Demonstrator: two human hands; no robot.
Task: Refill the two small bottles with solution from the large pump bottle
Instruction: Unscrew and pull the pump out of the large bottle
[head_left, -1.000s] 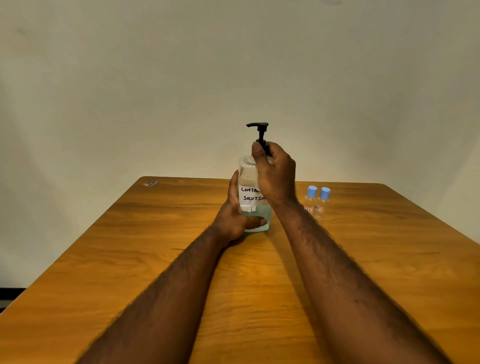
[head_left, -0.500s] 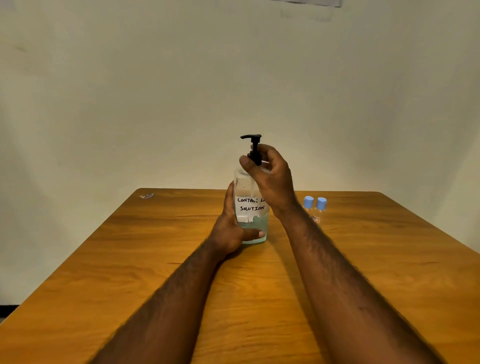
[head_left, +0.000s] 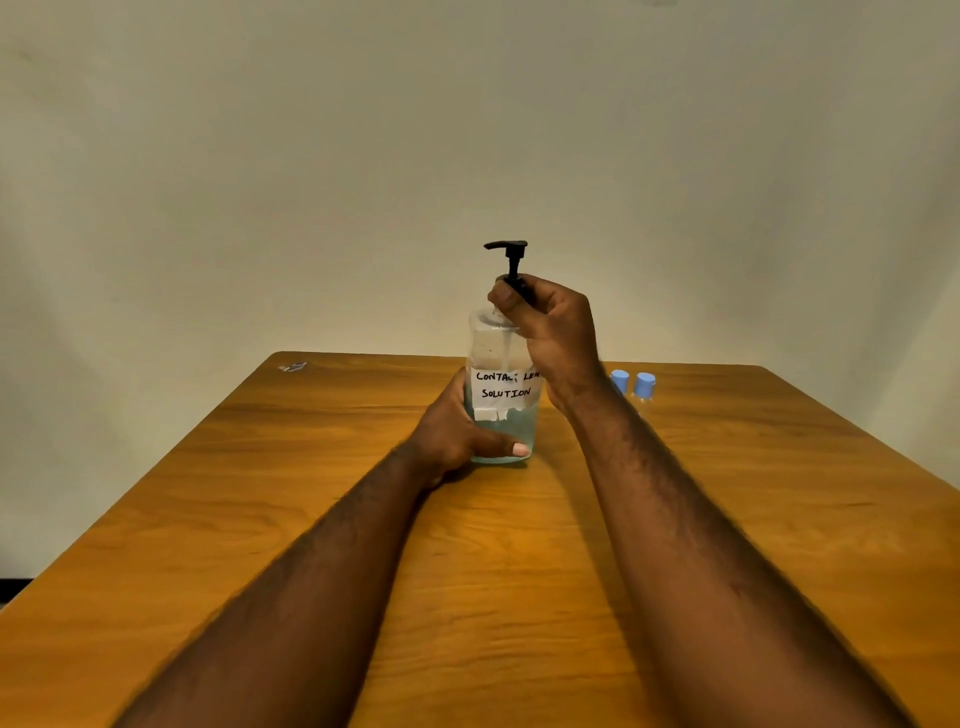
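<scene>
Pump bottle (head_left: 501, 410), frame centre: rigid clear plastic, part-full, probably light; left hand (head_left: 457, 434) is wrapping its base, right hand (head_left: 550, 330) fingers (head_left: 506, 300) are pinching the pump collar (head_left: 517, 283).

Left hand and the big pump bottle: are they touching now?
Touching. The head view shows the left hand wrapped around the pump bottle low on its side, thumb lying across the front.

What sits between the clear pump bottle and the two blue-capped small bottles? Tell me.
In the head view, the right hand and its wrist cross that gap, gripping the black pump collar of the clear pump bottle; they partly hide the nearer of the two blue-capped small bottles.
</scene>
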